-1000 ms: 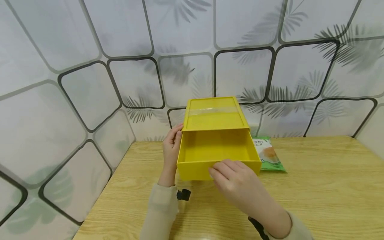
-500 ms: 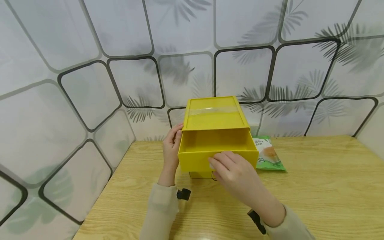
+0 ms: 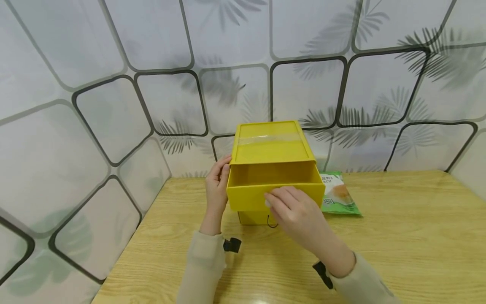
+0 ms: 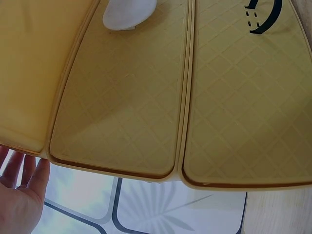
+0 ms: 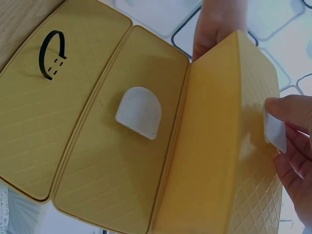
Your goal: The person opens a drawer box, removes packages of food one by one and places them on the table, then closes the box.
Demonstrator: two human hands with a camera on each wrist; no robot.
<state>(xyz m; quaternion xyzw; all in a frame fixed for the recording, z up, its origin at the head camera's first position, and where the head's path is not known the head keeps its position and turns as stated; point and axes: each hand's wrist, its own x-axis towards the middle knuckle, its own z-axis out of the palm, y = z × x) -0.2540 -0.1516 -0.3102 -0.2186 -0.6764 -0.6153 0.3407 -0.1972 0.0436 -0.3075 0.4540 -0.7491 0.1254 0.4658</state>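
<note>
Compared with a second ago, the yellow drawer [image 3: 243, 200] sits further inside the cabinet [image 3: 273, 150], so less of its inside shows, and a lower front with a black loop [image 5: 42, 61] has come into view beneath. My right hand [image 3: 298, 213] has moved with it, thumb and fingers pinching the white tab [image 5: 276, 132] on its front. My left hand [image 3: 217, 185] remains at the cabinet's left side, fingers fairly straight against it. The drawer is the top one, jutting partway out; its front faces me, the long edge of that front running left to right. The cabinet stands upright on the table [image 3: 410, 236], with a green-and-white packet [image 3: 338, 196] at its right.
</note>
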